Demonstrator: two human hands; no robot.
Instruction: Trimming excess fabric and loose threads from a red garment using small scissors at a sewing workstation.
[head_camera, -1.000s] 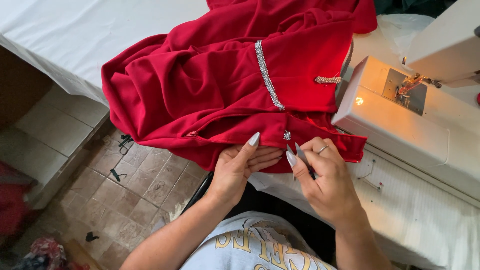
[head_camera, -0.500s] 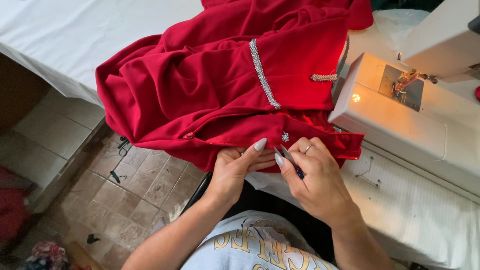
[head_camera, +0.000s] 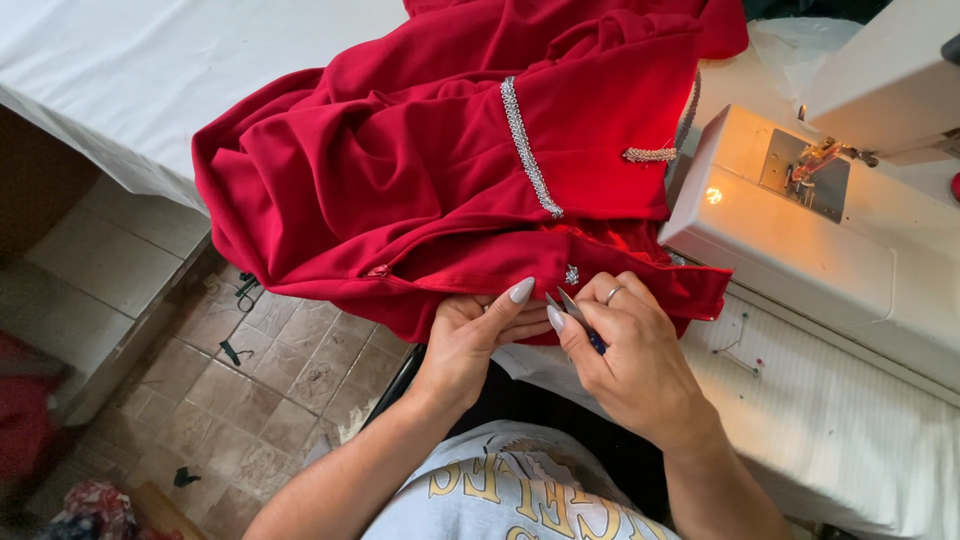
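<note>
A red garment (head_camera: 420, 190) with a silver beaded trim strip (head_camera: 527, 147) lies bunched across the white table and hangs over its near edge. My left hand (head_camera: 470, 335) pinches the garment's lower edge just below a small silver bead ornament (head_camera: 572, 274). Beside it, my right hand (head_camera: 625, 350) grips a small dark-handled cutting tool (head_camera: 580, 318), its metal tips pointing at the fabric edge between both hands.
A white sewing machine (head_camera: 830, 215) with its lamp on stands at the right, the garment draped against it. Pins (head_camera: 740, 352) lie on the white cloth below the machine. The white table (head_camera: 120, 70) extends left; tiled floor (head_camera: 250, 380) with scraps lies below.
Both hands have shifted slightly left along the garment's lower edge, and the right hand's tool has closed in on the fabric by the left fingers.
</note>
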